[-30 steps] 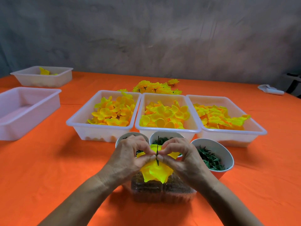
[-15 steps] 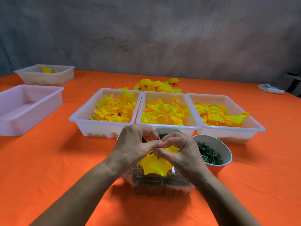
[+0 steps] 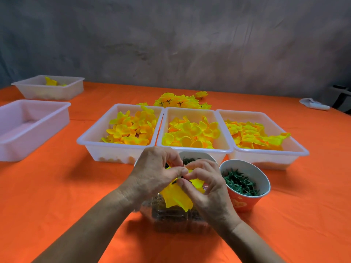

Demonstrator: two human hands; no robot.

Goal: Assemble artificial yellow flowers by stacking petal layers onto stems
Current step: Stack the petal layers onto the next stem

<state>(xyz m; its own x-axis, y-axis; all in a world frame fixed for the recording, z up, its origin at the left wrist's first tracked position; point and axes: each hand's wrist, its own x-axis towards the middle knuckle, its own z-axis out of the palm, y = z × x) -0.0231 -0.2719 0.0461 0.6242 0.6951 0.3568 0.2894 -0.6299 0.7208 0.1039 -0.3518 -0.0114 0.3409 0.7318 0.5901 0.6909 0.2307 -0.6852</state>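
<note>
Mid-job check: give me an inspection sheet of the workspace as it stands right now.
Surface: orange tablecloth, wrinkled, covers the table.
Job's things: yellow petal layer on a thin dark stem, held over a clear plastic box; three white trays of yellow petals; orange cup of green pieces; pile of finished flowers behind the trays.
Clutter: empty-looking white tray; far tray with a few petals; white item at far right.
Hands: left hand and right hand both pinch the flower at the stem.
Cables: nothing seen.
Surroundings: grey wall.
</note>
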